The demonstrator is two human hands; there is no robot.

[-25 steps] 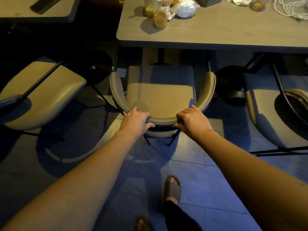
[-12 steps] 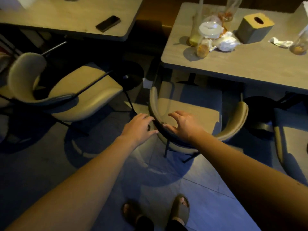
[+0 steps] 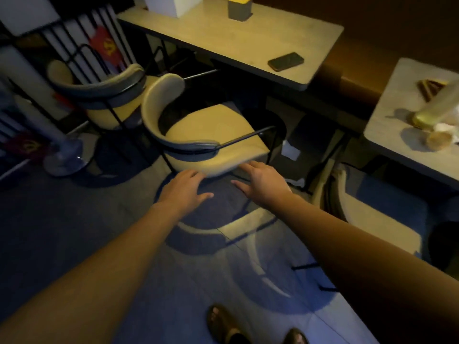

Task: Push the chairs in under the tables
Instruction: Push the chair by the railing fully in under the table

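Note:
A tan cushioned chair [image 3: 208, 135] with a curved back stands turned sideways, pulled out from the left table [image 3: 236, 43]. My left hand [image 3: 185, 188] hovers open just below the seat's near edge, holding nothing. My right hand [image 3: 263, 181] is open too, its fingertips at or just short of the seat's front corner. The chair I held before [image 3: 367, 209] stands at the right, its front tucked under the right table [image 3: 407, 115]. A second tan chair [image 3: 104, 95] sits behind the sideways one, further left.
A phone [image 3: 285, 61] and a tissue box [image 3: 240, 7] lie on the left table. Drinks and rubbish [image 3: 432, 120] sit on the right table. A round stand base [image 3: 65, 157] and black railing are at the left. My sandalled feet [image 3: 223, 324] stand on the tiled floor.
Both hands let go of the middle chair's backrest. My view swung left, and my open hands now reach toward the sideways chair at the left table.

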